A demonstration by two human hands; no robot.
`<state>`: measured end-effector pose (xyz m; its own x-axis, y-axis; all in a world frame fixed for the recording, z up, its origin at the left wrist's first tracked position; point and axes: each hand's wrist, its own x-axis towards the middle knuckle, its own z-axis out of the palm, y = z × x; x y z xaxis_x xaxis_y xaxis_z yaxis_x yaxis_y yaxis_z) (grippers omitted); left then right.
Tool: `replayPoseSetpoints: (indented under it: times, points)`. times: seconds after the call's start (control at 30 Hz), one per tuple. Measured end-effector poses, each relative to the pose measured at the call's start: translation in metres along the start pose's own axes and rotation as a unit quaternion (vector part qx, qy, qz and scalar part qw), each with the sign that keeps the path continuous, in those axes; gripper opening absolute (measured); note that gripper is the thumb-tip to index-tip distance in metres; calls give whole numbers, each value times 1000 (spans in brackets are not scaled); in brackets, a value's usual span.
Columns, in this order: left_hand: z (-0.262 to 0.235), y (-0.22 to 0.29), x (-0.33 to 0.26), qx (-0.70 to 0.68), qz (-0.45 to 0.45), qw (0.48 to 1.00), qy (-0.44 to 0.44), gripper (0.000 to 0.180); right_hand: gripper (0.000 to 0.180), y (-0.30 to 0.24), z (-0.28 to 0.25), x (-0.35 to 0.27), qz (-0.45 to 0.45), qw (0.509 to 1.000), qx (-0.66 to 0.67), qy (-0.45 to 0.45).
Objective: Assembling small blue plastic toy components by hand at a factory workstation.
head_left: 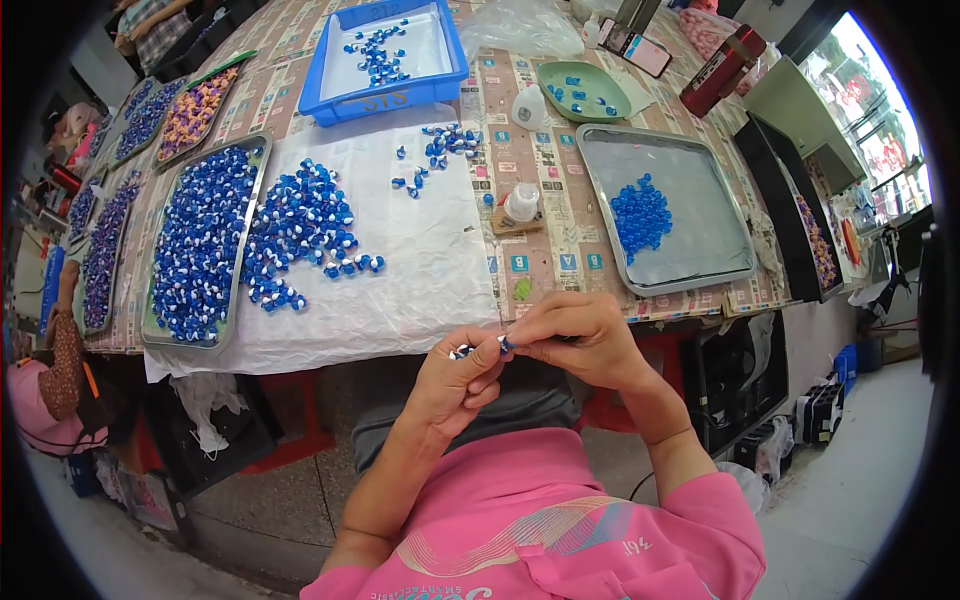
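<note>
Both hands meet over the table's front edge. Closed in a pinch, my left hand (452, 385) grips a small blue-and-white piece (506, 344). More such pieces (461, 352) show between its curled fingers. The fingertips of my right hand (585, 338) press together at the same piece; whether they hold a separate small part is hidden. To the left, a heap of blue-and-white pieces (305, 215) lies on white paper (400, 300), beside a metal tray (262, 165) full of them. On the right, a metal tray (700, 262) holds clear blue beads (641, 215).
A blue bin (460, 72) with some pieces stands at the back. Near it are a green dish (625, 95), a white bottle (528, 106), a small clear cup (521, 202), a phone (640, 50) and a red flask (722, 70). Another person's arm (66, 315) is at far left.
</note>
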<state>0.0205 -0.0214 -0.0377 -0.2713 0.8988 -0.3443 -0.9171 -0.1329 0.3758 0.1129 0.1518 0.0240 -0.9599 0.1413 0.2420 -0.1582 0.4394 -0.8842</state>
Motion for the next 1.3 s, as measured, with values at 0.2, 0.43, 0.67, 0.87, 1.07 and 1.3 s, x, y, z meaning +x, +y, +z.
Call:
replayPoseSetpoints:
  times: [0.2, 0.43, 0.67, 0.87, 1.07, 1.3]
  points:
    - [3, -1, 1, 42, 18, 999, 26, 11, 21, 8, -2, -2, 11, 1000, 16, -6]
    - [3, -4, 0, 53, 45, 996, 49, 10, 20, 15, 0, -5, 32, 998, 44, -17]
    - [9, -6, 3, 116, 82, 987, 77, 9, 20, 19, 1, -13, -2, 999, 36, 25]
    - [12, -11, 5, 99, 72, 990, 67, 10, 19, 29, -2, -18, 37, 995, 90, 5]
    - [23, -18, 9, 148, 125, 977, 92, 9, 19, 38, -2, -28, 56, 984, 163, 40]
    - [31, -16, 14, 88, 89, 989, 75, 6, 24, 34, -11, -28, 13, 992, 123, 36]
